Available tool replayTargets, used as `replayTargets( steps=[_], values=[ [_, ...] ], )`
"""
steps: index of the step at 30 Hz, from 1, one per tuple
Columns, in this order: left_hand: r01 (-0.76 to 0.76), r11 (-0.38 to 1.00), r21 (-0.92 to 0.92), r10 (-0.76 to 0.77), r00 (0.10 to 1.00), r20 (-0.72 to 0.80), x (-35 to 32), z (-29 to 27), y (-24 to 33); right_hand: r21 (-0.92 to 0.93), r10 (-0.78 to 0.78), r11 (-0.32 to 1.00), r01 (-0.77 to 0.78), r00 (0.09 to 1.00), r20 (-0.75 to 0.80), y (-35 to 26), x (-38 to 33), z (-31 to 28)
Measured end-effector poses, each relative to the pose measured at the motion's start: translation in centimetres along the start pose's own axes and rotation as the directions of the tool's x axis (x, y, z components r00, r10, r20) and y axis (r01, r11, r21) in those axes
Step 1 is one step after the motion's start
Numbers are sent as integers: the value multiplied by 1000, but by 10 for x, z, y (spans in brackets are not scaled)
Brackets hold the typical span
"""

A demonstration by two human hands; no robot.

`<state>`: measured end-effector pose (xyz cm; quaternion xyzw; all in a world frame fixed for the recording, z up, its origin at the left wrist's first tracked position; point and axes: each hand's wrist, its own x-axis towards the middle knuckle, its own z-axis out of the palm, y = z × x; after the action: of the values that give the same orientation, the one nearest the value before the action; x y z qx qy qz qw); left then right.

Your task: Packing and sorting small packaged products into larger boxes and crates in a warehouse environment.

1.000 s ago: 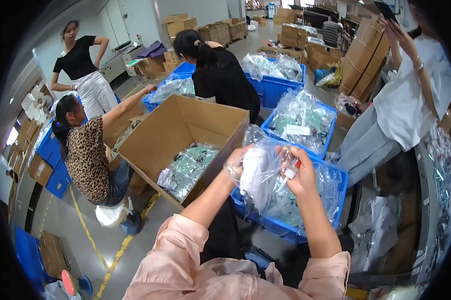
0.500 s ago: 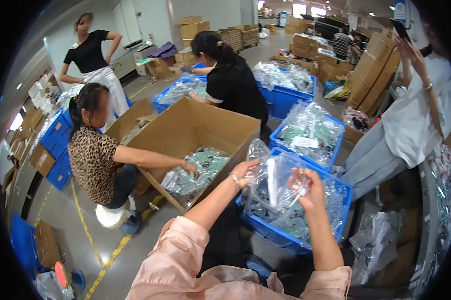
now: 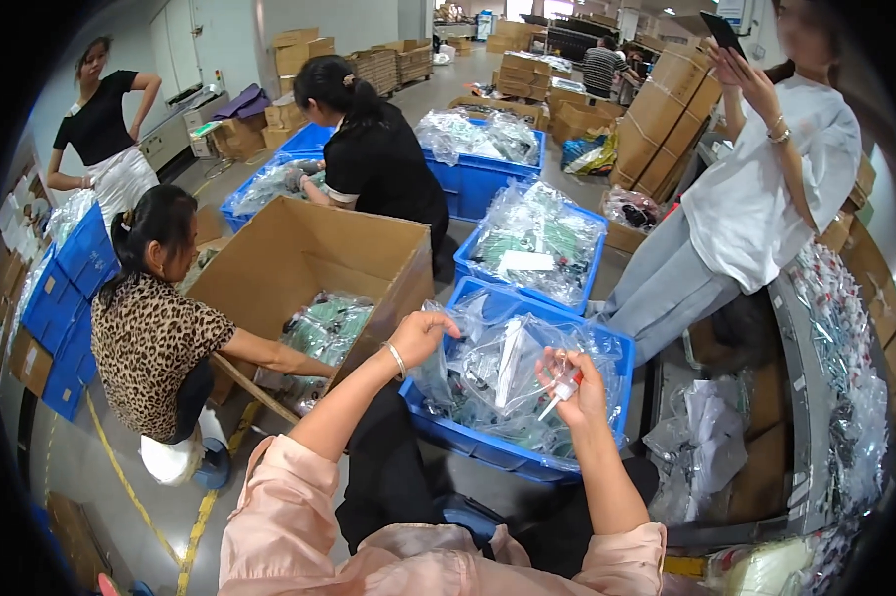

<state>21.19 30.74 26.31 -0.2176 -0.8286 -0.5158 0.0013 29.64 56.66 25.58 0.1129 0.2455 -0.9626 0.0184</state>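
Note:
My left hand (image 3: 420,338) pinches the edge of a clear plastic bag (image 3: 483,363) held over a blue crate. Inside the bag, or right behind its film, shows a narrow white strip (image 3: 509,350). My right hand (image 3: 579,393) is closed around a small red-and-white tube (image 3: 567,384) with a thin pale tip pointing down-left. Its upper fingers are curled close to the bag's right side; whether they touch the film I cannot tell. The blue crate (image 3: 503,452) below holds several clear bags with green circuit boards.
A large cardboard box (image 3: 314,243) stands left of the crate; a seated person (image 3: 155,323) reaches into it. Another blue crate (image 3: 529,243) of bagged boards adjoins mine. A standing person (image 3: 766,169) holds a phone at right. Crumpled clear bags (image 3: 701,437) lie lower right.
The view has swung to the right, so the surroundings sit further left. My hands and the bag are lower over the crate. The seated person's arm reaches deeper into the box.

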Motion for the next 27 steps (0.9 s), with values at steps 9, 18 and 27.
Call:
replayTargets(
  steps=[9,18,27],
  values=[
    [-68,778,625,-143,949,280,-23,88,41,-73,-165,985,160,983,-80,-22,-47,-45],
    [-112,969,220,89,989,114,-54,160,55,-820,-537,530,214,833,-130,-57,-144,-107],
    [-133,974,183,100,978,183,-61,188,55,-497,245,832,-247,967,-70,-25,-77,-65]
  ],
)
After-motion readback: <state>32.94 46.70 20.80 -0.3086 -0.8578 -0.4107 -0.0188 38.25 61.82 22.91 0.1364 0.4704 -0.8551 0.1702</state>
